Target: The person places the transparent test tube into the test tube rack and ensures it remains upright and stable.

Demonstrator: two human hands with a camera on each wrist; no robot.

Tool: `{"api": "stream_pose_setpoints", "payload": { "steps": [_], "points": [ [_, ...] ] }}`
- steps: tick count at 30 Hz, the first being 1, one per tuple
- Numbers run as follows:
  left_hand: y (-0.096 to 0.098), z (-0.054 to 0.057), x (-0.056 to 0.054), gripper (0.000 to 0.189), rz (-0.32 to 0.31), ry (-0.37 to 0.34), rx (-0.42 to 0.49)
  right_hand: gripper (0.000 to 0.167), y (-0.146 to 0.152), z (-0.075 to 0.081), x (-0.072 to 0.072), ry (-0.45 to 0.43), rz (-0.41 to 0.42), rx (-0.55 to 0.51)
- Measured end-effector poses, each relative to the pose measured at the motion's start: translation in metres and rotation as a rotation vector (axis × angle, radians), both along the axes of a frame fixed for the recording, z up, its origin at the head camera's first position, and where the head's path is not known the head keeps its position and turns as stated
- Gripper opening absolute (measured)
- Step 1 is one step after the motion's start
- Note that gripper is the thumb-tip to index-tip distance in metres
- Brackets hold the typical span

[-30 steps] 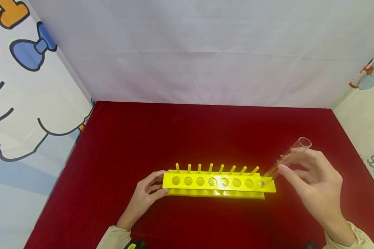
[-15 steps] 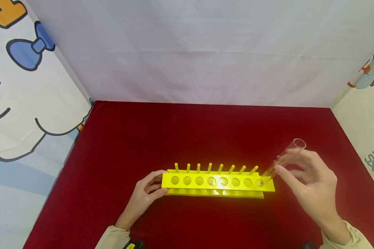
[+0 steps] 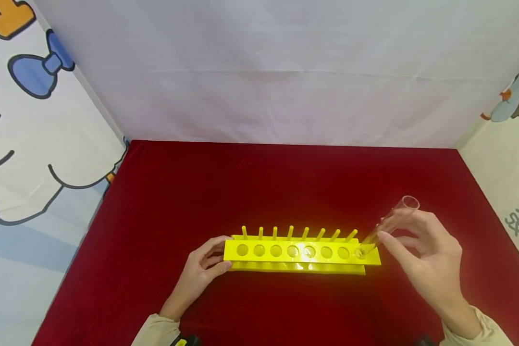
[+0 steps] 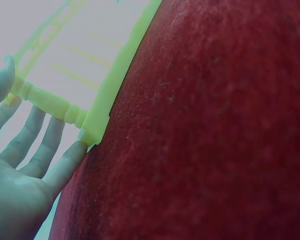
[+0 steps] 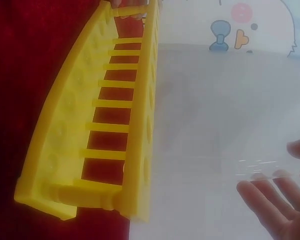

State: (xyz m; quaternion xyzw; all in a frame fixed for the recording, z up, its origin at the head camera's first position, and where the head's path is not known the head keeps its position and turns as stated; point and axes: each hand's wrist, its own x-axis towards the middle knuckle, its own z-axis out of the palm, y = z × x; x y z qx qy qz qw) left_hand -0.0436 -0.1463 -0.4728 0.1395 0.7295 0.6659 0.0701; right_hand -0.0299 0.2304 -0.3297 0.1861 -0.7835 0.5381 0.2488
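A yellow test tube rack (image 3: 284,250) stands lengthwise on the red cloth, its row of round holes facing up. My left hand (image 3: 205,266) holds the rack's left end, thumb on the near edge. In the left wrist view, the fingers of that hand (image 4: 27,187) lie along the end post of the rack (image 4: 97,112). My right hand (image 3: 432,259) pinches a clear glass test tube (image 3: 387,225) between thumb and fingers. The tube slants, mouth up to the right, with its rounded bottom at the rightmost hole. Whether the bottom has entered the hole I cannot tell.
Red cloth (image 3: 259,187) covers the table. Behind it hangs a white curtain (image 3: 285,86), and a cartoon-printed panel (image 3: 60,139) borders the left side. Several thin pegs (image 3: 305,234) stick up along the rack's far side.
My right hand has moved slightly left, and the tube's mouth has shifted left and a little down. The tube's bottom stays over the rightmost hole. My left hand keeps its hold on the rack.
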Motion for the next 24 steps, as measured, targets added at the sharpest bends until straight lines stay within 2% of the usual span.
{"api": "stream_pose_setpoints", "payload": {
  "steps": [8,16,24],
  "points": [
    [0.0003,-0.0006,0.0007,0.044,0.002,-0.006,0.003,0.041,0.0008,-0.0032,0.0003,0.008,-0.003,0.012],
    [0.0009,-0.0012,0.0009,0.045,0.007,-0.015,0.001,0.037,0.0002,-0.0065,0.0007,0.036,0.089,-0.087],
    [0.0011,-0.0006,0.0008,0.044,0.017,-0.02,-0.007,0.036,-0.0005,-0.0087,0.0018,0.041,0.074,-0.069]
  ]
}}
